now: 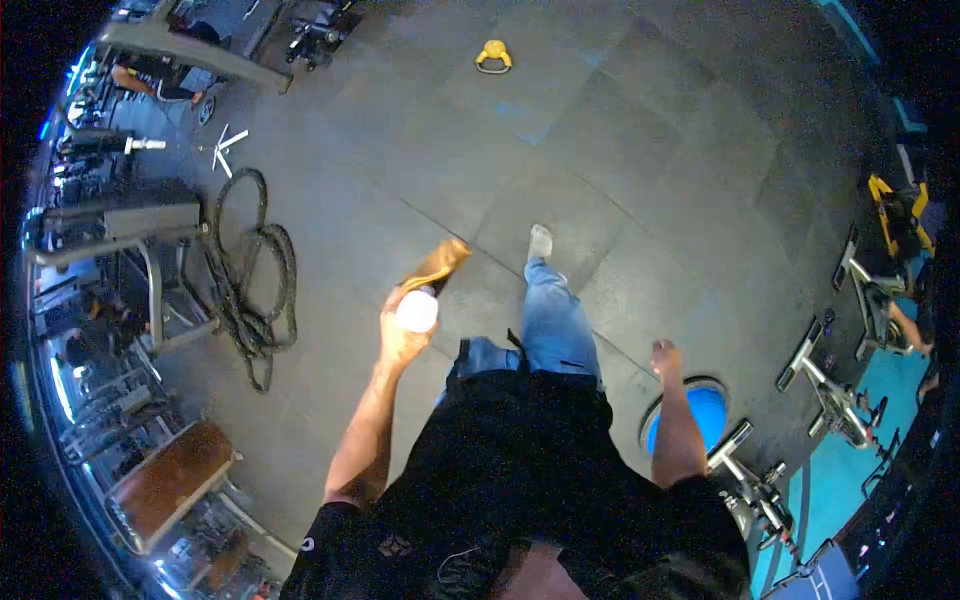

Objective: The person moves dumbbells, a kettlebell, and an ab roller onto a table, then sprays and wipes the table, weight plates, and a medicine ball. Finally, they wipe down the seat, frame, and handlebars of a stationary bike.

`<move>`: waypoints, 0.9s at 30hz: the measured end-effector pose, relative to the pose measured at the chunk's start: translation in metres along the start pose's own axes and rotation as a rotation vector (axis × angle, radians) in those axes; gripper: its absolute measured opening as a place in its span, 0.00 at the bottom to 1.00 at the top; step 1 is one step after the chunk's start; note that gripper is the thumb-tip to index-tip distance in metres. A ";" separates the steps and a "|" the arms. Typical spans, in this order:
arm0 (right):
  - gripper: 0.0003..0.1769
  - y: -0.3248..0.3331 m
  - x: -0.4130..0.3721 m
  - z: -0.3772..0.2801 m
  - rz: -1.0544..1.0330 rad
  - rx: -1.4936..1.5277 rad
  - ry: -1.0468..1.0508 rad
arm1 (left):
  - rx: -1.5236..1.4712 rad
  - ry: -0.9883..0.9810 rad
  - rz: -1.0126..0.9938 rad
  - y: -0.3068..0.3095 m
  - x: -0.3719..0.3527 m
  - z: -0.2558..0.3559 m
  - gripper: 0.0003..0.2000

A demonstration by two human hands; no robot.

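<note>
My left hand (400, 345), held out in front of my hip, is closed around a bottle with a round white top (417, 311), seen from above. A yellow-brown cloth (437, 264) juts forward from the same hand, beside the bottle; how the fingers hold it is partly hidden. At my other side, my right hand (665, 358) hangs with its fingers curled in and nothing visible in them. Below it on the floor lies a blue half-ball balance trainer (706, 412), partly covered by my forearm.
A yellow kettlebell (493, 55) is on the dark tiled floor ahead. Coiled black battle rope (285, 260) lies on the left near weight machines (150, 220) and a brown padded bench (172, 482). Exercise bikes (825, 385) line the right side. People are at both edges.
</note>
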State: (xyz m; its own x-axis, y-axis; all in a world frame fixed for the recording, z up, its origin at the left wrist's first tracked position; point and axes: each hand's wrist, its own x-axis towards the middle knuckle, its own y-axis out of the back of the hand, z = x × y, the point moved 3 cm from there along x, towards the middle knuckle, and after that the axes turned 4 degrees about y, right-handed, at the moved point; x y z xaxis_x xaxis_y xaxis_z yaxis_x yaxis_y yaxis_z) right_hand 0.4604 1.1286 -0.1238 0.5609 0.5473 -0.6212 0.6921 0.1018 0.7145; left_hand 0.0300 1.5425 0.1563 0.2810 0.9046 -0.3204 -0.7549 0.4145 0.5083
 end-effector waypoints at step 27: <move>0.14 -0.153 0.804 -0.719 0.342 -0.694 0.689 | 0.335 -0.214 -1.249 -0.180 0.498 -0.038 0.13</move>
State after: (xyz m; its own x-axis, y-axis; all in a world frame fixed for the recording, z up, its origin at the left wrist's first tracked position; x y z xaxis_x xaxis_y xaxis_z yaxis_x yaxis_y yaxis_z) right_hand 0.4782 2.1506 -0.5015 0.1455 0.9713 -0.1880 0.0084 0.1888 0.9820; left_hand 0.2834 1.9152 -0.1247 0.7909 -0.1205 -0.6000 0.2561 0.9556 0.1456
